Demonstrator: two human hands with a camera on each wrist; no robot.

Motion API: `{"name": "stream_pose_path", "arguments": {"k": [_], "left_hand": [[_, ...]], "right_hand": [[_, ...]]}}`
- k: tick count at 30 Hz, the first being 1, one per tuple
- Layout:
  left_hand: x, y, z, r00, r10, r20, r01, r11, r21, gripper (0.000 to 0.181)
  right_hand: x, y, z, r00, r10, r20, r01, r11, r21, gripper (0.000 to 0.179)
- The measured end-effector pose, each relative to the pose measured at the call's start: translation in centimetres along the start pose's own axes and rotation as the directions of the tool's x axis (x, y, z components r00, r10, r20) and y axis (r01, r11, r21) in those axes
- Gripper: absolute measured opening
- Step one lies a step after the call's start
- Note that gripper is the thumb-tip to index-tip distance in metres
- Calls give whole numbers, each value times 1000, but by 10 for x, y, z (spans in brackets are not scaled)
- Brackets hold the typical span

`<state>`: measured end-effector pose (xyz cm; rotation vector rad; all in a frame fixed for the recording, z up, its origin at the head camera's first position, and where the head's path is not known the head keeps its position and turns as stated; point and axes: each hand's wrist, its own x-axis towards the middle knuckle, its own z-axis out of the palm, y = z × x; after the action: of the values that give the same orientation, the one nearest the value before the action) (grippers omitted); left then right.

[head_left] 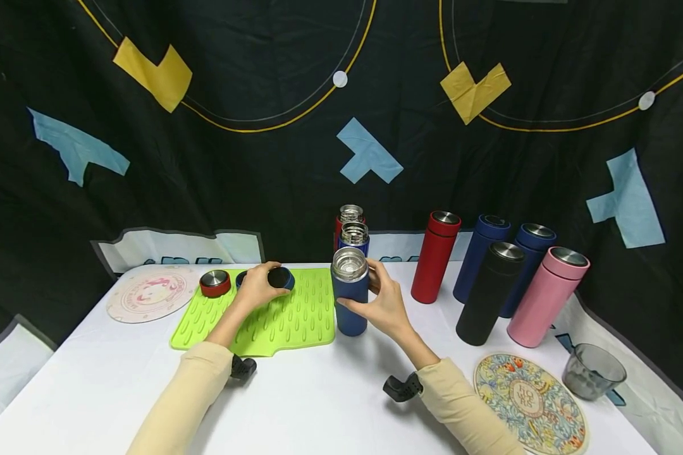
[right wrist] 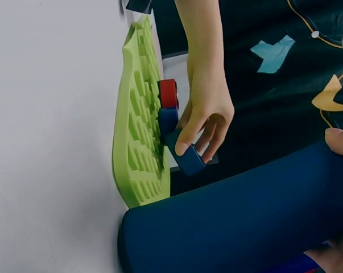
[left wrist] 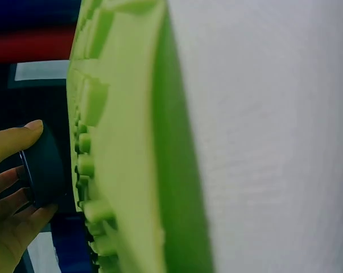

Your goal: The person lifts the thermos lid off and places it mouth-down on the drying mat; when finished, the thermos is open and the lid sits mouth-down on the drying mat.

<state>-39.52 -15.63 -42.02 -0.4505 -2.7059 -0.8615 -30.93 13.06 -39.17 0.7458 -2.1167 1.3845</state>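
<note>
Left of centre in the head view, the left hand (head_left: 257, 287) pinches a round blue lid (head_left: 281, 278) over a ridged lime-green mat (head_left: 313, 309). At mid-frame, the right hand (head_left: 385, 301) clasps an upright, uncapped dark-blue cylindrical flask (head_left: 350, 311) beside the mat.

black cloth backdrop (head_left: 250, 189) | blue tape (head_left: 364, 150) | yellow tape (head_left: 160, 79) | white table (head_left: 301, 404)

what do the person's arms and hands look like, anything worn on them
Plain cream sleeves cover the left forearm and right forearm. Each wrist wears a small black camera. The left grip and right grip are bare hands, without gloves.
</note>
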Motion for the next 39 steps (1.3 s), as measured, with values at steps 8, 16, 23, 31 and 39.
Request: {"name": "stream_pose_path", "arguments": {"k": [8,16,23,31,39], "left_hand": [[5,-4,7,999,-36,24,35,999,28,70],[8,-5,12,998,-53,38,51,998,46,71],[12,-5,15,996,-72,58,69,996,51,69],[14,-5,16,993,-92,72,88,995,56,70],[14,-5,19,991,-104,84,101,994,37,72]], "right_hand": [[0,5,3,998,48,-36,-46,998,46,75],[-2,-34,-2,992,102,-70,-99,994,46,70],[-2,-34,-3,988,129,-82,-127,992,29,71],[-2,-36,-5,986,149,-75,-150,989,-5,74],[-5,-32,-11,982,178,-61,-178,984,6,74]]}}
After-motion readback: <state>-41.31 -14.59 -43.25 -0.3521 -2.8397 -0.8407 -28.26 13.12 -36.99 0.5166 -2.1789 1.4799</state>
